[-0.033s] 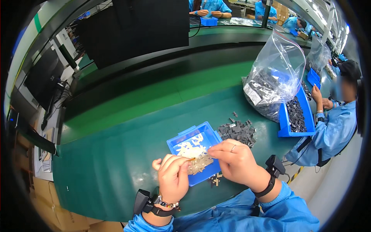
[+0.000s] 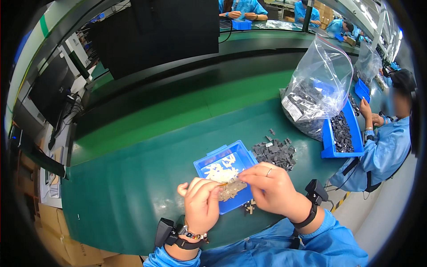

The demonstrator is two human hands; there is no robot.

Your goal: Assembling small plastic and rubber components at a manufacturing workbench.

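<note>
- As the left hand (image 2: 201,202) pinches a small yellowish piece (image 2: 223,184) over a blue tray (image 2: 238,204), the right hand (image 2: 275,188) brings its thumb and fingertips together nearby; whether they grip anything is too small to tell.
- White pieces (image 2: 217,172) and beige pieces (image 2: 230,193) lie in the tray, on a green table (image 2: 133,178).
- Dark pieces (image 2: 276,153) sit heaped just beyond, near a clear plastic bag (image 2: 307,104).

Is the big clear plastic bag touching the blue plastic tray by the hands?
Apart. The head view shows green tabletop between the clear bag and blue tray.
</note>
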